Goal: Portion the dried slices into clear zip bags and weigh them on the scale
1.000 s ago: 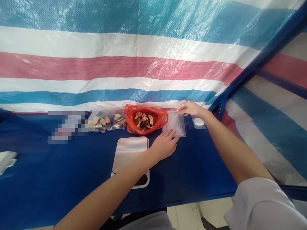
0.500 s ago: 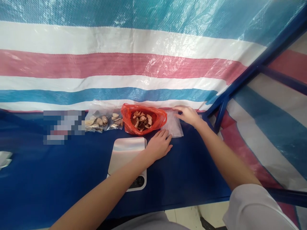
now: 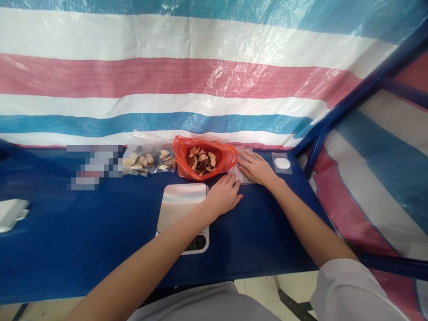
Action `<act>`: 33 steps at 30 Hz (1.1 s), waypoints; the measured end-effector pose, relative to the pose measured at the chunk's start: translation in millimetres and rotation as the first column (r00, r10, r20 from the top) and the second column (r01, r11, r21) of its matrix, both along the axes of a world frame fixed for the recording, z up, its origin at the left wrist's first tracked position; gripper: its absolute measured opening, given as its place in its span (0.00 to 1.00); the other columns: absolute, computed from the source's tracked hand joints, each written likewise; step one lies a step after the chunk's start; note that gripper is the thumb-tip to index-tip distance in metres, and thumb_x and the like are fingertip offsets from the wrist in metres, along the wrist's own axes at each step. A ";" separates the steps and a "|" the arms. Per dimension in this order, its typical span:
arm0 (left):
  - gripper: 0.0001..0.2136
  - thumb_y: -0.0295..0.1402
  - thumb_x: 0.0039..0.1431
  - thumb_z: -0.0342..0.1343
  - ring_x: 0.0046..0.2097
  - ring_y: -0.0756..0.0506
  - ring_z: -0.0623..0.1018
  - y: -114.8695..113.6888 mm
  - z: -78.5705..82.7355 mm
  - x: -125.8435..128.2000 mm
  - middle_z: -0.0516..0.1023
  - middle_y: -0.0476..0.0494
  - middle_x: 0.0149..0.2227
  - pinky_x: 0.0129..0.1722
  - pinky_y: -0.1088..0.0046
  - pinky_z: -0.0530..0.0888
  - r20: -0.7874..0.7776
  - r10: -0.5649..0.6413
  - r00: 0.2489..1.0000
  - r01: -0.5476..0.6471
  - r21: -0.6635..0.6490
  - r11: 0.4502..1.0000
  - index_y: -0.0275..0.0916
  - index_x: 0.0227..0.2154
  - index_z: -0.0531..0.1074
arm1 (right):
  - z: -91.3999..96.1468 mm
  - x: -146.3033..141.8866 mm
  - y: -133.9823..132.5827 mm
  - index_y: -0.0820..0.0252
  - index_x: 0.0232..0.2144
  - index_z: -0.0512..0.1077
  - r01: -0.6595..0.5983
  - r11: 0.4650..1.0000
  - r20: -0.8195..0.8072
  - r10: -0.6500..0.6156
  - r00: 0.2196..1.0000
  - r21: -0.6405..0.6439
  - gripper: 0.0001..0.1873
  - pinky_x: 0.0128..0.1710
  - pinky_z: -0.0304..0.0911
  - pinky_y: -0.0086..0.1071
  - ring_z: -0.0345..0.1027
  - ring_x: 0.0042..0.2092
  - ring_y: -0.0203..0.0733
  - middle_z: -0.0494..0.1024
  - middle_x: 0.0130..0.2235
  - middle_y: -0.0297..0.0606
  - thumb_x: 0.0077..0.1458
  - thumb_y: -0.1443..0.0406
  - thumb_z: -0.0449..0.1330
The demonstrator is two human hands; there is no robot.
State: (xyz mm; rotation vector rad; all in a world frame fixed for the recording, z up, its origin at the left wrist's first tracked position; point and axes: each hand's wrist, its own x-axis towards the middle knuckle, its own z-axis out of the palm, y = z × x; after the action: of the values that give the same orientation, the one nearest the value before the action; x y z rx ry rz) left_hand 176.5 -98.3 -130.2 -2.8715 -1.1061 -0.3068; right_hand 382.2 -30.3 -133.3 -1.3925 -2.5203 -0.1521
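Note:
My right hand [image 3: 256, 168] lies palm down, fingers stretched out, on a stack of clear plastic bags [image 3: 245, 179]. Close to its left, my left hand [image 3: 225, 194] rests with its fingers extended between the red plastic bag [image 3: 185, 173] and the clear bags' near corner. Whether its fingertips touch either one I cannot tell. The red bag stands with its mouth wide, showing dried brown and pale slices [image 3: 202, 161] inside. Just in front is a kitchen scale [image 3: 182, 203], its plate bare and its right side partly covered by my left forearm.
Left of the red bag sit two clear bags of similar pieces, one larger [image 3: 138, 162] and one smaller [image 3: 166, 161]. A small clear bag with a white oval object [image 3: 281, 163] lies at the right. A white case [image 3: 12, 215] is at far left. Striped sheeting [image 3: 167, 78] backs the blue table [image 3: 100, 240].
My right hand has come down and left onto the clear bags, uncovering the white oval object. My left hand stays near the red bag. The view has shifted slightly.

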 end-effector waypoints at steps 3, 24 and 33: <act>0.25 0.41 0.69 0.51 0.63 0.32 0.73 1.2 -3.4 0.6 0.71 0.20 0.61 0.62 0.56 0.68 0.006 0.004 1.000 -0.004 -0.012 1.000 0.23 0.58 0.69 | 0.2 0.9 -1.5 0.58 0.60 0.73 0.003 1.000 0.020 -0.003 1.000 -0.019 0.22 0.67 0.57 0.49 0.61 0.68 0.55 0.70 0.66 0.46 0.70 0.62 0.49; 0.20 0.45 0.69 0.51 0.59 0.34 0.76 -28.6 42.8 -50.0 0.79 0.31 0.55 0.60 0.51 0.70 0.296 -0.030 0.955 0.024 0.026 0.999 0.36 0.53 0.76 | 12.9 -30.8 -91.5 0.56 0.55 0.76 0.241 0.970 -0.376 -0.229 0.898 -0.018 0.20 0.64 0.65 0.49 0.68 0.64 0.53 0.76 0.60 0.45 0.68 0.60 0.51; 0.21 0.41 0.70 0.45 0.57 0.36 0.77 -36.5 39.5 -140.5 0.80 0.34 0.55 0.60 0.54 0.69 0.346 0.184 0.920 -0.208 0.032 0.978 0.36 0.52 0.78 | -7.4 -86.0 -115.7 0.55 0.54 0.77 0.158 0.987 -0.269 -0.155 0.951 -0.010 0.19 0.65 0.63 0.51 0.64 0.66 0.55 0.74 0.61 0.46 0.67 0.61 0.53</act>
State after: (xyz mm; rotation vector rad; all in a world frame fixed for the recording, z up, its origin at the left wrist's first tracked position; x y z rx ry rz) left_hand 36.0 -134.8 -90.7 -2.6804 -1.3916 -0.8383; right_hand 296.3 -146.1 -140.8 -1.4971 -2.1869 -0.0053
